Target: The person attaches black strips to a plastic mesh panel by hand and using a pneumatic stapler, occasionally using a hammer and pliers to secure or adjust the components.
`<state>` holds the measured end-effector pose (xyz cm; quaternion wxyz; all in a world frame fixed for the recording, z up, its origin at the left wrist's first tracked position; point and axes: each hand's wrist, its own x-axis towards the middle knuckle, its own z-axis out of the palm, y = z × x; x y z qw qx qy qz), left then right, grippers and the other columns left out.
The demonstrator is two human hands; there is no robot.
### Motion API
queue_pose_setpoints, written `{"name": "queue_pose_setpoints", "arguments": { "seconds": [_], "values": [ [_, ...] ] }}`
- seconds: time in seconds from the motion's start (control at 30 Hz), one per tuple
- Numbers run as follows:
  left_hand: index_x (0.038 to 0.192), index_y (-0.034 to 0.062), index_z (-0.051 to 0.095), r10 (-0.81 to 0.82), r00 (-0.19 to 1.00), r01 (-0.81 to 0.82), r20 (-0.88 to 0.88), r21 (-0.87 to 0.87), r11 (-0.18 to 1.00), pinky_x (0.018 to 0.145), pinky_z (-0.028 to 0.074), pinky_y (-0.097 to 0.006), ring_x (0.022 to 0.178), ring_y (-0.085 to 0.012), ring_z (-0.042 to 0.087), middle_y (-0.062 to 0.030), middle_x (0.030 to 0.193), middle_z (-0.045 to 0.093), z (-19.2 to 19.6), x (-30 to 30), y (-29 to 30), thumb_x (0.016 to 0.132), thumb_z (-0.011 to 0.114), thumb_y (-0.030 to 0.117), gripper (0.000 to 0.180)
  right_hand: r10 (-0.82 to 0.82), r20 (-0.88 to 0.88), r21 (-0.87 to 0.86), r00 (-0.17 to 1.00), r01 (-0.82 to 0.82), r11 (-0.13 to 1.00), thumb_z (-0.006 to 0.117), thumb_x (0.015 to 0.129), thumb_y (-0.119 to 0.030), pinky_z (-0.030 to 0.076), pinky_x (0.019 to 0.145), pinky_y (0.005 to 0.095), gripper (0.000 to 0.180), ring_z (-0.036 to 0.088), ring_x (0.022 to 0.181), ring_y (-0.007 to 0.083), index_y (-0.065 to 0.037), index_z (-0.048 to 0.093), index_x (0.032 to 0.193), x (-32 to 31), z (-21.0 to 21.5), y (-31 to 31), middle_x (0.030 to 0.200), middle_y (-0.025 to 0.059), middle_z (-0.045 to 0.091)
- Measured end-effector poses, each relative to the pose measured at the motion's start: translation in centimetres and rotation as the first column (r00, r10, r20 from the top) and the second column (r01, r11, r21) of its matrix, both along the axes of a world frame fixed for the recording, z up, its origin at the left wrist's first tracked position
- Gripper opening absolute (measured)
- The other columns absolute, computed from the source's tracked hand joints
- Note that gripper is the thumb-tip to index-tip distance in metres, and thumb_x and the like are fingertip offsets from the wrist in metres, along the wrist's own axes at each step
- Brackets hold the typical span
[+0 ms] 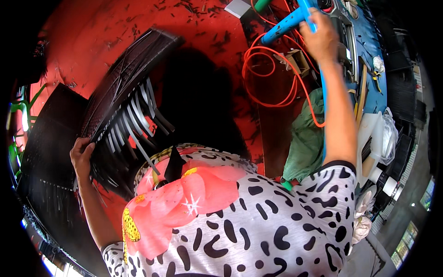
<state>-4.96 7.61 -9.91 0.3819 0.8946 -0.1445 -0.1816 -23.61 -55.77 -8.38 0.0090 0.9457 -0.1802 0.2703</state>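
Observation:
At the left, my left hand point(82, 159) is closed on the lower corner of a black woven panel point(134, 67), thumb on top. The panel is tilted, and many loose grey-black flat strips point(134, 115) hang from its near edge toward my lap. My right arm reaches out to the far right, and my right hand point(319, 37), slightly blurred, has its fingers curled beside a blue metal bar point(305, 11) at the edge of the blue workbench point(374, 90). Whatever is inside those fingers is hidden.
A coiled orange hose point(295, 87) lies by the bench, near a small cardboard box point(299, 62) and a green cloth bag point(304, 143). Yellow-handled pliers point(376, 82) rest on the bench. Another black panel point(46, 134) stands at the left. Black scraps litter the red floor point(203, 27).

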Motion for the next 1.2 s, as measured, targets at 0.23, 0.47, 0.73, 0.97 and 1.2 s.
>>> {"name": "queue_pose_setpoints", "arguments": {
  "seconds": [0.23, 0.47, 0.73, 0.97, 1.2],
  "values": [
    [0.084, -0.0023, 0.060, 0.000, 0.999, 0.000, -0.032, 0.001, 1.000, 0.064, 0.034, -0.018, 0.071, -0.0044, 0.044, 0.0029, 0.075, 0.049, 0.4, 0.3, -1.0, 0.077, 0.064, 0.006, 0.012, 0.227, -0.464, 0.513, 0.857, 0.051, 0.857, 0.060, 0.076, -0.012, 0.048, 0.081, 0.0441, 0.028, 0.059, 0.094, 0.0365, -0.007, 0.061, 0.103, -5.2, -16.2, 6.9, 0.097, 0.0190, 0.061],
    [0.079, -0.0008, 0.055, 0.065, 0.990, -0.063, -0.128, 0.020, 0.998, 0.067, 0.033, -0.020, 0.070, -0.0061, 0.042, 0.0033, 0.074, 0.046, 1.4, 0.0, -1.3, 0.071, 0.062, 0.005, 0.012, 0.093, -0.817, 0.459, 0.569, 0.544, 0.703, 0.054, 0.076, -0.013, 0.047, 0.084, 0.0465, 0.027, 0.059, 0.099, 0.0397, -0.007, 0.065, 0.099, -11.5, -29.6, 8.0, 0.104, 0.0224, 0.062],
    [0.076, 0.0022, 0.053, 0.092, 0.950, -0.110, -0.297, -0.047, 0.993, 0.061, 0.027, -0.021, 0.066, -0.0048, 0.039, 0.0054, 0.070, 0.042, 1.2, 1.1, -0.5, 0.063, 0.068, 0.012, 0.021, 0.255, -0.730, 0.582, 0.634, 0.381, 0.718, 0.055, 0.079, -0.019, 0.049, 0.077, 0.0462, 0.023, 0.061, 0.088, 0.0388, -0.006, 0.060, 0.097, -10.1, -32.7, 9.6, 0.093, 0.0210, 0.063],
    [0.105, -0.0010, 0.057, 0.176, 0.971, -0.160, -0.164, 0.106, 0.981, 0.081, 0.041, -0.030, 0.089, -0.0149, 0.048, -0.0054, 0.101, 0.052, -0.1, 1.4, 4.9, 0.070, 0.068, 0.018, 0.041, 0.275, -0.581, 0.699, 0.766, 0.297, 0.651, 0.054, 0.075, -0.012, 0.048, 0.075, 0.0476, 0.020, 0.062, 0.088, 0.0377, -0.008, 0.065, 0.090, -10.7, -38.4, 14.2, 0.090, 0.0205, 0.064],
    [0.098, -0.0011, 0.058, 0.042, 0.939, -0.013, -0.340, 0.087, 0.996, 0.083, 0.038, -0.028, 0.090, -0.0128, 0.048, -0.0045, 0.098, 0.054, -1.1, 4.1, 4.4, 0.071, 0.068, 0.016, 0.033, 0.099, -0.106, 0.781, 0.989, 0.022, 0.624, 0.059, 0.078, -0.009, 0.050, 0.069, 0.0417, 0.020, 0.063, 0.078, 0.0341, -0.004, 0.063, 0.097, -9.7, -23.6, 15.0, 0.087, 0.0176, 0.063]
  ]
}}
